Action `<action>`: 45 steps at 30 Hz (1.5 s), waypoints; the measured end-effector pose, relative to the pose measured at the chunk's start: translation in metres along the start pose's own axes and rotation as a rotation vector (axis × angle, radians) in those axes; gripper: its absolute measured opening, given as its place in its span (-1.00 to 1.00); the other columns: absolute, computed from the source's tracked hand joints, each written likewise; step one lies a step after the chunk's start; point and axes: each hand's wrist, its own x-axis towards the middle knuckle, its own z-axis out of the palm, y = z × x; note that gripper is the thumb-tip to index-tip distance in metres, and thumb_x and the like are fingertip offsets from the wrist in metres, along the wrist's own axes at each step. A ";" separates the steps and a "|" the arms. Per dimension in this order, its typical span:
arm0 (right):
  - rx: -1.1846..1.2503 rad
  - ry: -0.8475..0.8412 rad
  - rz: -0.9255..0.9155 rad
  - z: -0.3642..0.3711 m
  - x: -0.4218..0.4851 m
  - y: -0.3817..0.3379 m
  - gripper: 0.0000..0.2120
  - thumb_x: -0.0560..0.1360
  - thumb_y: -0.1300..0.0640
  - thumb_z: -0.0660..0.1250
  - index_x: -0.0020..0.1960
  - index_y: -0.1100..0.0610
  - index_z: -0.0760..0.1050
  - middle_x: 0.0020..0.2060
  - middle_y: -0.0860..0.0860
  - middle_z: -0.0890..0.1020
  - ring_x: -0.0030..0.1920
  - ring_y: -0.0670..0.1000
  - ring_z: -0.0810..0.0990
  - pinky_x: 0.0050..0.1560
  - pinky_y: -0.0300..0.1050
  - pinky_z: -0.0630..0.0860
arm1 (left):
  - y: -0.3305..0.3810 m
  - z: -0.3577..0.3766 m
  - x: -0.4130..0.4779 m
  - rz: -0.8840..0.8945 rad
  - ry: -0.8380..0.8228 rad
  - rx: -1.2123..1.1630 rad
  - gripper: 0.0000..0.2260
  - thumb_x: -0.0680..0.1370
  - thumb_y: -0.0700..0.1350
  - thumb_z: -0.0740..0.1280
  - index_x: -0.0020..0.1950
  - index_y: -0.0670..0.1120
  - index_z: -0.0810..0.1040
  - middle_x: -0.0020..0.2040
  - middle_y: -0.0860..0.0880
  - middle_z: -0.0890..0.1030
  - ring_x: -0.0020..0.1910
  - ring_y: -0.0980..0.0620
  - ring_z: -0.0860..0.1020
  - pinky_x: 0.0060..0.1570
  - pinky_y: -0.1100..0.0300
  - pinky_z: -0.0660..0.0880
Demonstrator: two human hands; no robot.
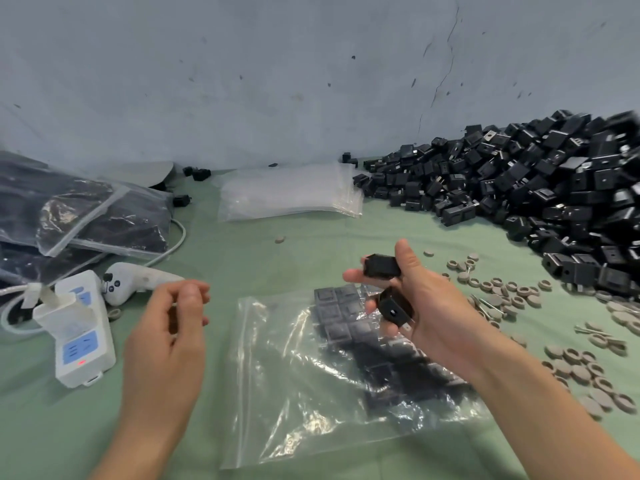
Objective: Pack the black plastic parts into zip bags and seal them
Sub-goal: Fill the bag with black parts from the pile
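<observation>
A clear zip bag (304,386) lies flat on the green table in front of me, with several black plastic parts inside its right half. My right hand (426,306) hovers over the bag's upper right and grips two black parts (382,266), one between thumb and fingers, the other lower in the palm. My left hand (173,327) hangs to the left of the bag with fingers loosely curled; I see nothing in it. A big heap of loose black parts (540,188) fills the far right.
A stack of empty zip bags (291,195) lies at the back centre. Filled bags (79,213) pile up at the far left. A white power strip (83,337) and a white controller (135,282) sit at the left. Grey rings and discs (575,362) are scattered at the right.
</observation>
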 end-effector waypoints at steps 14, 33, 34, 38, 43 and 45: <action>-0.472 -0.012 -0.023 0.054 -0.022 0.017 -0.29 0.37 -0.56 0.15 -0.20 0.05 0.71 -0.43 0.04 0.63 -0.54 -0.04 0.44 -0.49 -0.21 0.37 | 0.026 0.032 -0.028 0.661 -0.380 0.188 -0.59 0.54 0.00 0.38 0.38 0.06 0.41 0.23 0.14 0.50 0.16 0.07 0.53 0.10 0.05 0.50; -0.187 0.360 -0.117 -0.027 -0.007 0.006 -0.67 0.58 0.34 0.23 0.23 0.04 0.56 0.24 0.13 0.57 0.18 0.04 0.64 0.18 -0.06 0.56 | -0.040 -0.035 -0.013 0.012 -0.520 0.436 -0.72 0.44 0.34 0.35 0.10 0.30 0.54 -0.05 0.31 0.54 0.08 0.32 0.43 0.11 0.26 0.34; -0.396 0.404 -0.138 -0.028 -0.009 0.009 -0.70 0.59 0.24 0.28 0.21 -0.08 0.56 0.19 0.03 0.59 0.09 -0.05 0.66 0.15 -0.07 0.55 | -0.040 -0.032 -0.016 0.049 -0.570 0.445 -0.63 0.41 0.45 0.26 0.11 0.33 0.53 -0.04 0.32 0.51 0.11 0.30 0.40 0.13 0.20 0.31; -0.814 0.416 -0.242 -0.031 -0.011 0.024 -0.69 0.60 0.06 0.30 0.27 -0.26 0.43 0.05 -0.20 0.58 -0.10 -0.16 0.60 -0.14 -0.19 0.49 | -0.037 -0.016 -0.022 0.197 -0.737 0.550 -0.39 0.36 0.57 0.02 0.21 0.32 0.54 -0.04 0.28 0.38 0.08 0.26 0.32 0.17 0.21 0.24; -0.835 0.380 -0.269 -0.035 -0.009 0.030 -0.72 0.60 -0.02 0.32 0.25 -0.31 0.43 -0.03 -0.29 0.62 -0.10 -0.20 0.63 -0.07 -0.11 0.61 | -0.039 -0.022 -0.016 0.178 -0.779 0.503 -0.36 0.30 0.63 0.03 0.25 0.41 0.45 0.03 0.33 0.35 0.17 0.27 0.27 0.18 0.33 0.19; -0.820 0.378 -0.269 -0.036 -0.008 0.030 -0.71 0.59 -0.03 0.33 0.24 -0.33 0.43 -0.01 -0.29 0.63 -0.11 -0.19 0.64 -0.11 -0.13 0.62 | -0.040 -0.027 -0.016 0.174 -0.758 0.425 -0.44 0.31 0.62 0.08 0.17 0.41 0.48 0.07 0.37 0.37 0.21 0.35 0.23 0.18 0.40 0.18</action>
